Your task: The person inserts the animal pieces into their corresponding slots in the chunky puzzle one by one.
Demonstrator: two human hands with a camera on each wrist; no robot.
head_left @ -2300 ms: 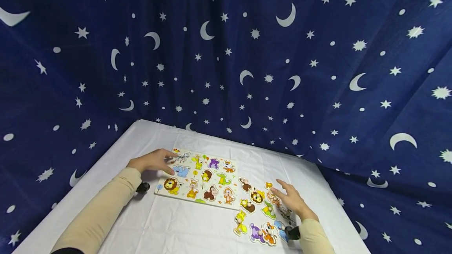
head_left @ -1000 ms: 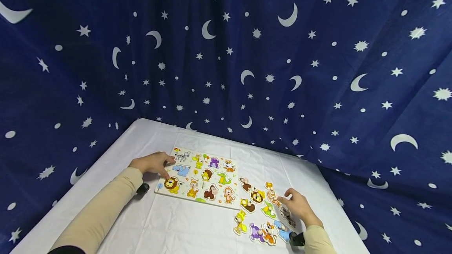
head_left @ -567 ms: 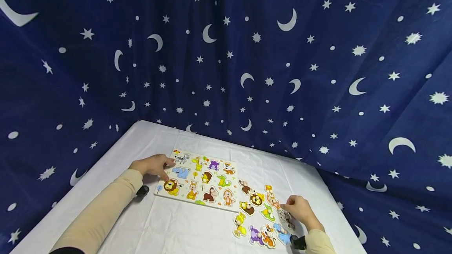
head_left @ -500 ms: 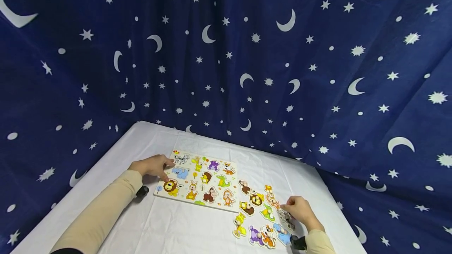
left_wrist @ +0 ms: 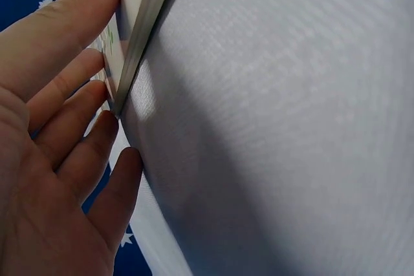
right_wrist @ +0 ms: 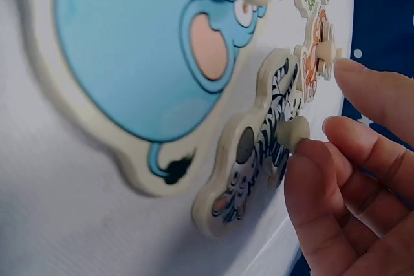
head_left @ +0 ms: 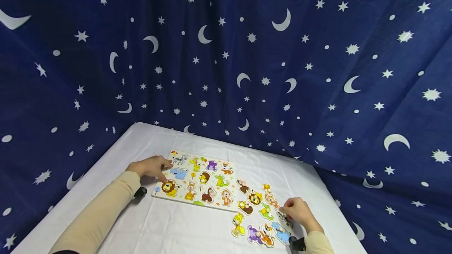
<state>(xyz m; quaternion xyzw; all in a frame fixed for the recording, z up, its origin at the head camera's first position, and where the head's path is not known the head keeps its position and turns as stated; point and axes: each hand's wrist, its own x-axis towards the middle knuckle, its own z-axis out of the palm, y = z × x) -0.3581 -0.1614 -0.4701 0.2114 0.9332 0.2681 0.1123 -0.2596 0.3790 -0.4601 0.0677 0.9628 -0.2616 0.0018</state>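
Note:
The white puzzle board (head_left: pixel 213 186), printed with animals, lies left of centre on the table. My left hand (head_left: pixel 150 167) rests at its left edge; in the left wrist view the thumb lies over the board's edge (left_wrist: pixel 139 37) and the fingers spread alongside. Right of the board, my right hand (head_left: pixel 300 211) pinches at the knob of the zebra puzzle piece (right_wrist: pixel 265 140), the thumb against the knob. Fingers partly cover this piece in the head view. Just beyond it is the monkey piece (head_left: pixel 272 199); nearer lies the blue elephant piece (head_left: pixel 281 232).
Several other knobbed animal pieces lie around: lion (head_left: pixel 255 198), crocodile (head_left: pixel 266 211), hedgehog (head_left: pixel 245 207), gorilla (head_left: pixel 243 186), giraffe (head_left: pixel 238 224), hippo (head_left: pixel 254 234) and tiger (head_left: pixel 267 235). White cloth (head_left: pixel 183 226) covers the table; a dark blue star curtain (head_left: pixel 226 50) hangs behind.
My right hand has come down from hovering open over the pieces, its fingers closing in at the zebra piece. My left hand has drawn back slightly along the board's left edge.

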